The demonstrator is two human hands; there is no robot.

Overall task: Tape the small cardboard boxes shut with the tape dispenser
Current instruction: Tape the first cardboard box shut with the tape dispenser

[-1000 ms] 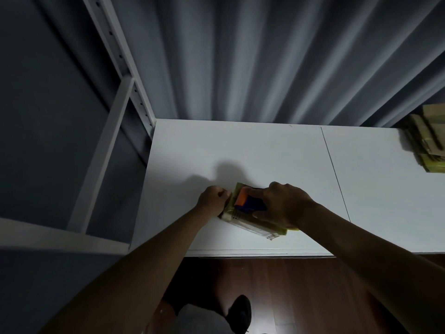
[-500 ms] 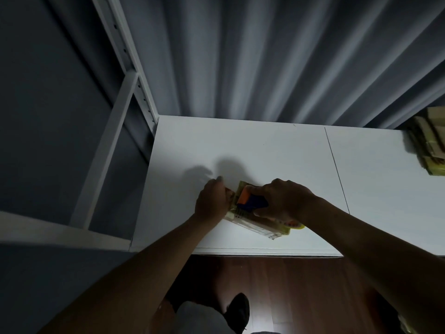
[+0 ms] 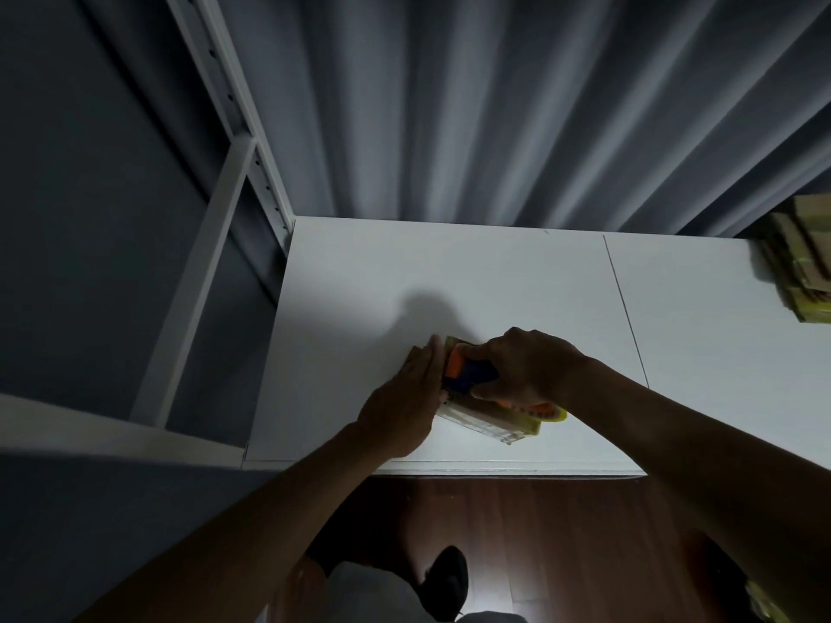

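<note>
Step in hand: the person runs the tape dispenser (image 3: 472,375) over the top of a small cardboard box (image 3: 490,424); it seems that a strip of tape is being laid along the closing seam.
Place of the box: it lies flat on the white tabletop (image 3: 494,281), near the front edge and left of the thin joint line in the surface.
Right hand (image 3: 526,370): its grip is closed around the blue and orange body of the dispenser, fingers curled over the top, and it presses the tool down on the box.
Left hand (image 3: 404,397): the fingers are straight and together, and they lie flat against the left end of the box; the hand holds nothing, it only steadies.
How to do it well: in this judgement, the dispenser should stay pressed down and travel in one straight line along the seam, while the left hand stops the light box from sliding. The tape should pass over the end edge before it is cut.
Risk: if the left hand is lifted too soon, the box may turn and the tape may go crooked.
Long axis of the box: it runs from far-left to near-right, so diagonal to the tabletop edge.
Direction of the dispenser: its orange end points to the far-left, along the same line.
Other boxes: a stack of cardboard (image 3: 805,263) waits at the far right.
</note>
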